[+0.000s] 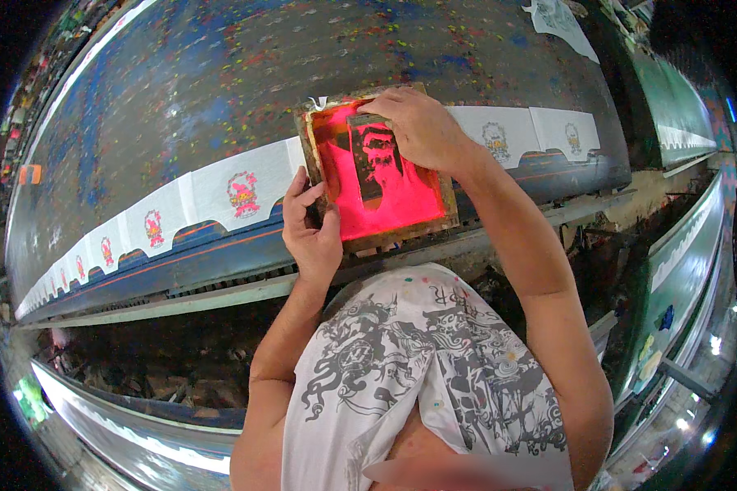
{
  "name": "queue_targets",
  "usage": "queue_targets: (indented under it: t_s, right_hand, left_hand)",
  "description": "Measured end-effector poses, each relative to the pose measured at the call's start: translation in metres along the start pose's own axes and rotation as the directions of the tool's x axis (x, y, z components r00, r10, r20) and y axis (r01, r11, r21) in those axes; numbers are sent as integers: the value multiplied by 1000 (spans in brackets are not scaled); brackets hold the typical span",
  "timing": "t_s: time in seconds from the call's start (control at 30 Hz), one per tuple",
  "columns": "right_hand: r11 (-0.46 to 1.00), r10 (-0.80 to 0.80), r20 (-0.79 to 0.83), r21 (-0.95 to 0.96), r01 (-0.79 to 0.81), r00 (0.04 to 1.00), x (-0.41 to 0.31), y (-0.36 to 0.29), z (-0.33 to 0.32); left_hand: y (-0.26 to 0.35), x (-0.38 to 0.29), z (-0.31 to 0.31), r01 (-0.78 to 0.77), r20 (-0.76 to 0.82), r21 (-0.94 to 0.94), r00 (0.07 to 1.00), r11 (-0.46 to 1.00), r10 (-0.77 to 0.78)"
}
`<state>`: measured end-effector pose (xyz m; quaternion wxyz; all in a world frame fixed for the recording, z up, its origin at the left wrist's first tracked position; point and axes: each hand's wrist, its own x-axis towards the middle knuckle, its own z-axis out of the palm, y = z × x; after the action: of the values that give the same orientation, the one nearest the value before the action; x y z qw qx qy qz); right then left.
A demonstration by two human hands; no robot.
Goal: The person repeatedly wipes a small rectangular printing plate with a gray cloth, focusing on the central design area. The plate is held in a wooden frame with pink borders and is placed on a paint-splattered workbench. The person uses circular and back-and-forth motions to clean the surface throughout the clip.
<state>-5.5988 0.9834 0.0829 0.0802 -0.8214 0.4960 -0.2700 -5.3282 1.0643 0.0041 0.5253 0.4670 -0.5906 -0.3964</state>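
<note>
A wooden-framed printing screen [453, 202] lies over white fabric pieces, with bright pink ink [393, 212] spread across its mesh. Within the ink, a darker swept strip shows part of a stencil design [379, 150]. My left hand [312, 224] grips the frame's left side, thumb and fingers around the edge. At the far side of the screen, my right hand [421, 129] is closed on what looks like a squeegee [370, 118], mostly hidden under my fingers. Left of the screen, a fabric piece [243, 193] bears a pink, orange and grey print.
The long, ink-spotted printing table [344, 55] curves across the view. Fabric pieces with grey and yellow prints [495, 140] lie to the right. A metal rail [221, 299] runs along the near edge. More tables [682, 245] stand at right and behind me. An orange object [31, 174] sits far left.
</note>
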Motion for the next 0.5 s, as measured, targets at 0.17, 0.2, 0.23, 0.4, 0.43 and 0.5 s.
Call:
queue_targets:
  t_s: [0.17,0.2,0.23,0.4,0.43,0.5]
  right_hand:
    - [997,39,117,-64,-32,992,-22,-23,1]
    - [999,28,113,-49,-22,993,-31,-30,2]
    - [999,22,112,-32,-19,993,-41,-38,4]
    - [1000,-23,84,-12,24,996,-87,-76,-2]
    - [1000,-6,101,-3,7,995,-95,-83,-4]
    - [1000,6,105,-2,-6,994,-107,-92,-7]
  left_hand:
    - [-1,0,1,-48,-21,-20,999,999,47]
    - [-1,0,1,-34,-18,-6,999,999,34]
    - [-1,-1,0,-18,-11,11,1000,1000,19]
    - [-4,1,1,9,19,75,1000,997,-10]
    - [-5,2,2,16,19,89,1000,996,-18]
    - [-6,4,3,7,32,176,999,984,-13]
